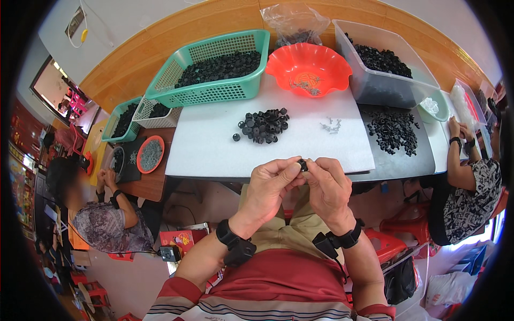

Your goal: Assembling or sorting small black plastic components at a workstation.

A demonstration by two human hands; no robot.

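Note:
Just off the table's front edge, my left hand (270,184) and my right hand (327,187) meet fingertip to fingertip. Between them they pinch a small black plastic part (303,165), partly covered by the fingers. Ahead on the white mat (214,139) lies a heap of round black caps (263,125), one of them apart at its left. Several small silvery screws or pins (331,125) are scattered to the right of the heap. A separate pile of small black parts (393,131) spreads over a dark sheet farther right.
Along the back stand a green basket (214,96) of black parts, a red scalloped bowl (309,59) with metal pieces, and a clear bin (385,83) of black parts. People work at left (107,224) and right (466,182). An orange-rimmed tray (141,160) holds metal pieces.

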